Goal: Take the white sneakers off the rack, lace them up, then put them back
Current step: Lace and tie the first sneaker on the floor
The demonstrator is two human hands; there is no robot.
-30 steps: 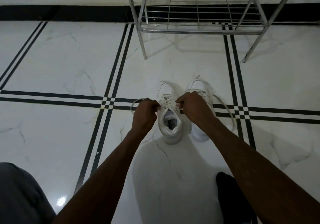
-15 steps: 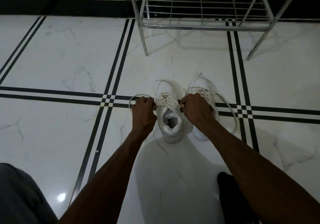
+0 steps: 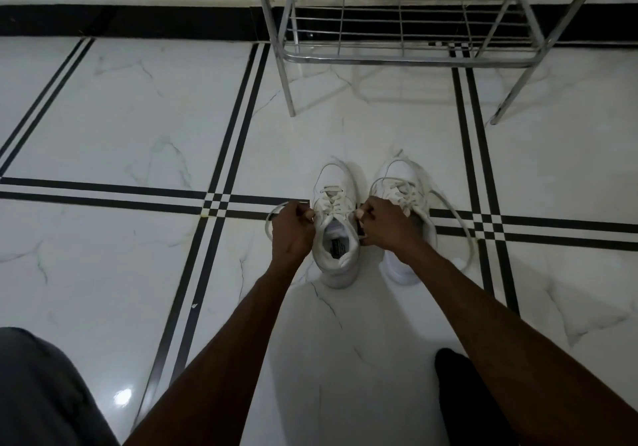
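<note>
Two white sneakers stand side by side on the marble floor, toes pointing away from me. The left sneaker [image 3: 336, 238] has its lace crossed through the eyelets. My left hand [image 3: 291, 231] is closed on the lace end at its left side, and a loop of lace [image 3: 272, 216] trails out past the knuckles. My right hand [image 3: 388, 223] is closed on the other lace end at the shoe's right side, covering part of the right sneaker [image 3: 405, 190]. That shoe's loose lace [image 3: 459, 224] curls onto the floor to the right.
A chrome wire shoe rack [image 3: 397, 55] stands beyond the sneakers against a wall with a black skirting band [image 3: 138, 23]; its bottom shelf holds nothing. Black stripe lines cross the floor. My grey-clad knee [image 3: 41, 394] is at lower left, a dark foot [image 3: 459, 387] at lower right.
Both hands have moved slightly apart, from over the left sneaker's tongue to its two sides, drawing the lace ends outward. The view has tilted a little.
</note>
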